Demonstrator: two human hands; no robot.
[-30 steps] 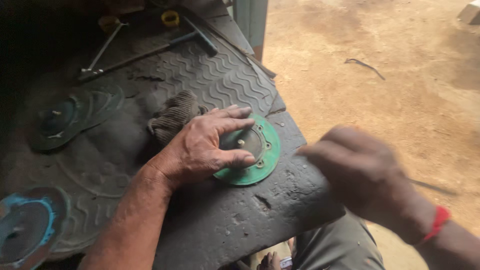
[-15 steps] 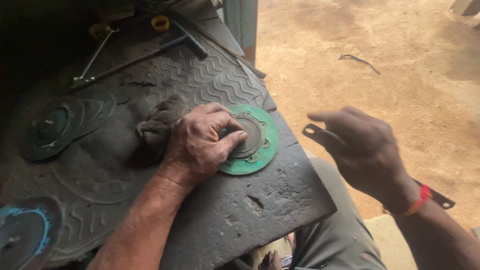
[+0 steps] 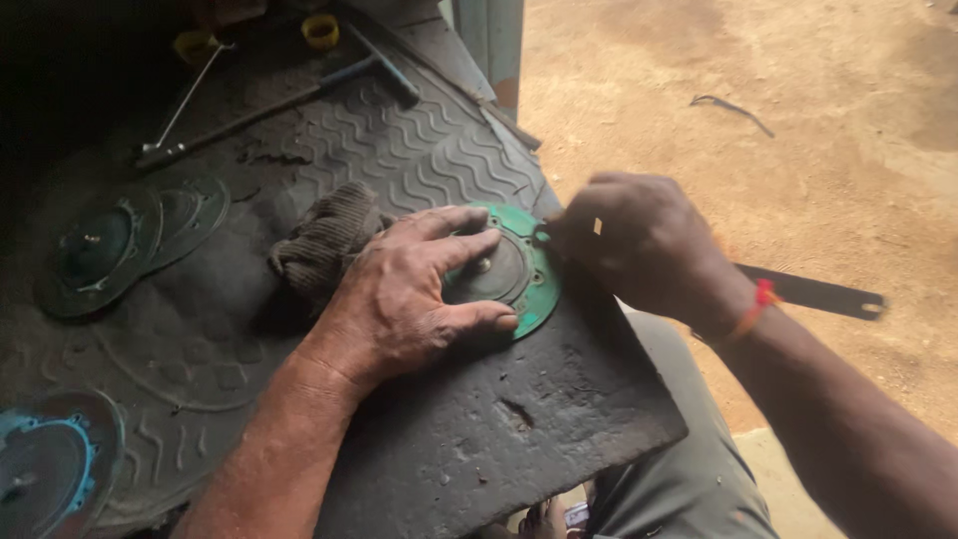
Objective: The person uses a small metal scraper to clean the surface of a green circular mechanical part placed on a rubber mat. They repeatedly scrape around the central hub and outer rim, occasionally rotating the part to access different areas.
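A round green metal disc (image 3: 527, 268) with a dark centre hub and bolt holes lies on a dark rubber mat (image 3: 429, 160). My left hand (image 3: 409, 289) presses down on it, fingers spread over the hub. My right hand (image 3: 634, 240) is closed around a thin dark flat blade (image 3: 813, 293), whose tip meets the disc's right rim. The blade's tail sticks out to the right past my wrist, which wears a red thread.
A brown rag (image 3: 324, 240) lies just left of the disc. Another green disc (image 3: 100, 250) sits at the left, a blue-rimmed one (image 3: 50, 469) at the bottom left. A hammer (image 3: 289, 100) and a yellow cap (image 3: 320, 32) lie at the back. Bare dirt ground (image 3: 798, 100) spreads to the right.
My right hand has swung in from the right with the blade and now meets the disc's rim. My left hand has spread its fingers flat on the hub.
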